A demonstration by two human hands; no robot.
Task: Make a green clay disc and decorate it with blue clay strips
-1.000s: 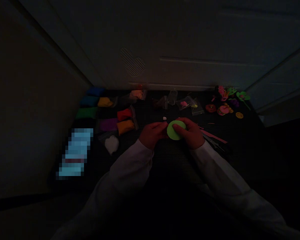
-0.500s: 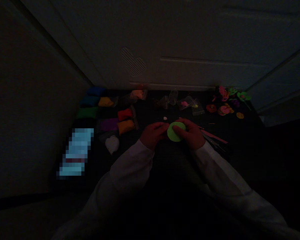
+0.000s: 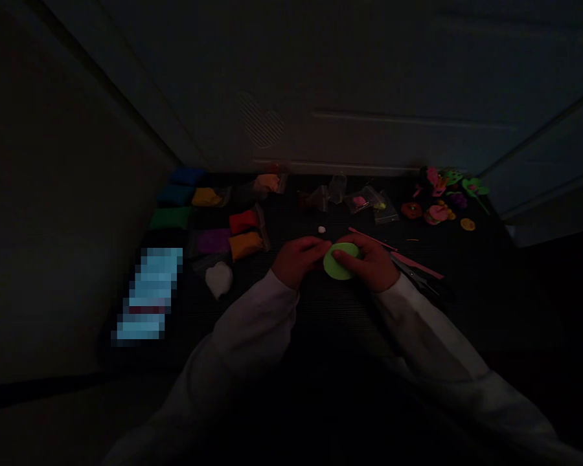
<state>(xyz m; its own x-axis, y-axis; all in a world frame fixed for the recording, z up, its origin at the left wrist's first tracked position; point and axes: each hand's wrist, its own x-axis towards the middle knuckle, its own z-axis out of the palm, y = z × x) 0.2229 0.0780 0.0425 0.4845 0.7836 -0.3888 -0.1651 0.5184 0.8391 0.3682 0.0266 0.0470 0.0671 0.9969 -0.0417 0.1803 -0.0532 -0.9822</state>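
The scene is very dark. A flat round disc of light green clay (image 3: pixel 339 264) is held between both hands above a dark mat (image 3: pixel 320 310). My left hand (image 3: pixel 298 261) pinches the disc's left edge with closed fingers. My right hand (image 3: pixel 369 262) grips its right side, with the thumb pressed on the disc's face. Both arms wear white sleeves.
Bags of coloured clay (image 3: pixel 208 217) lie at the left, with a white lump (image 3: pixel 218 279) nearest. Small clear bags (image 3: pixel 364 200) sit behind the hands. Finished clay shapes (image 3: pixel 442 197) are at the far right. Scissors (image 3: pixel 415 275) and a pink strip (image 3: pixel 412 262) lie right of my hands.
The hands and the green disc stay almost in place; my right thumb has slid slightly over the disc. The picture has become a little darker.
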